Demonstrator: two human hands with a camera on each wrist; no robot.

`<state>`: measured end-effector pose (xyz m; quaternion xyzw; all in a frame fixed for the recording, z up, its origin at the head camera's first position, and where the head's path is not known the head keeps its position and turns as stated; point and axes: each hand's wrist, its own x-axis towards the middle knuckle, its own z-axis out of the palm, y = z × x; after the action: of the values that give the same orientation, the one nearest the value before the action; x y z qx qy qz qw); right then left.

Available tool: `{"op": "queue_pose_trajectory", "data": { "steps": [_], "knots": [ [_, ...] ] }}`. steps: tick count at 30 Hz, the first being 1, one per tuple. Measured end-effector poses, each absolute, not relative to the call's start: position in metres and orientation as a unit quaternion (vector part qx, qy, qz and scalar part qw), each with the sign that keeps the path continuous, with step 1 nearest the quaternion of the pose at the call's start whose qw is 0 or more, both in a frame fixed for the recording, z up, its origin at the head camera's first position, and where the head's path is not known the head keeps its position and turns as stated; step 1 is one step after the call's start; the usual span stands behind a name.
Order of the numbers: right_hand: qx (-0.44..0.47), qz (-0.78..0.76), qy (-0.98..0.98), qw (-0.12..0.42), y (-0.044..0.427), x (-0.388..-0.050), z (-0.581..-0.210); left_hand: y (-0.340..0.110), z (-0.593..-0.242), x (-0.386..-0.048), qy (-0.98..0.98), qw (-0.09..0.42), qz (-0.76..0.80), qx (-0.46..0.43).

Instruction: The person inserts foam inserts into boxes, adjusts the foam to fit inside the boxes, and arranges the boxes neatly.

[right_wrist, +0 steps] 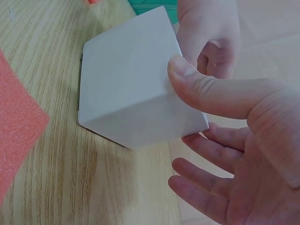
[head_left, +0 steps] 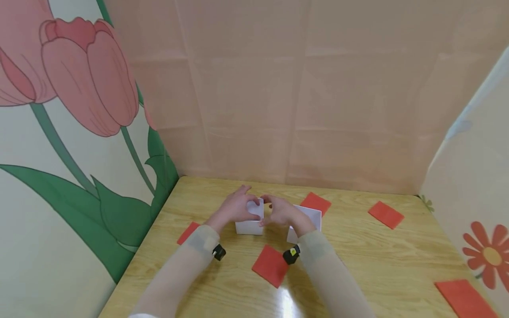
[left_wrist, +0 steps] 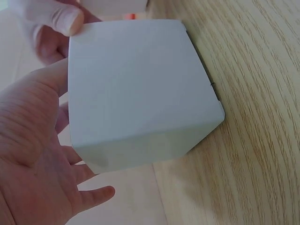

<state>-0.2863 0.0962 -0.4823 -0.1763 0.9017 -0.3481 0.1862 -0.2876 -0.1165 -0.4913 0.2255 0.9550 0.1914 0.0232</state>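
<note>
A white paper box (head_left: 249, 228) stands on the wooden table, with its top side towards me. My left hand (head_left: 238, 207) curves over that top, thumb and forefinger at the rim; the box hides parts of its fingers in the left wrist view. From the right, my right hand (head_left: 279, 212) pinches the box's edge, its thumb (right_wrist: 206, 93) on the near side and fingertips beyond the corner. The other fingers of that hand spread loosely. Smooth white walls of the box (left_wrist: 140, 84) fill the middle of the left wrist view.
A second white box (head_left: 312, 216), open-topped, stands behind my right wrist. Red sheets lie around: one in front (head_left: 271, 266), one behind (head_left: 316, 202), one at the left (head_left: 187, 233), and others at the right (head_left: 385, 215). A pinkish curtain (head_left: 278, 110) hangs behind the table.
</note>
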Motion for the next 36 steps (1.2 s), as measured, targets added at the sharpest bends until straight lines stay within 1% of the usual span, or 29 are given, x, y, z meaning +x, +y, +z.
{"op": "queue_pose_trajectory", "data": {
  "steps": [12,22,27,32,36],
  "knots": [
    [-0.179,-0.352,0.900,0.186,0.093,-0.283,-0.479,-0.116,-0.491,-0.286,0.959,0.022,0.174,0.225],
    [-0.187,-0.342,0.903,0.180,0.094,-0.285,-0.480,-0.119,-0.495,-0.286,0.954,0.023,0.196,0.227],
    [-0.192,-0.342,0.903,0.177,0.094,-0.287,-0.482,-0.129,-0.496,-0.282,0.941,0.019,0.250,0.226],
    [-0.199,-0.338,0.902,0.179,0.096,-0.288,-0.483,-0.143,-0.497,-0.266,0.918,0.005,0.333,0.217],
    [-0.216,-0.305,0.911,0.173,0.098,-0.290,-0.480,-0.157,-0.498,-0.253,0.905,-0.008,0.369,0.212]
  ]
}}
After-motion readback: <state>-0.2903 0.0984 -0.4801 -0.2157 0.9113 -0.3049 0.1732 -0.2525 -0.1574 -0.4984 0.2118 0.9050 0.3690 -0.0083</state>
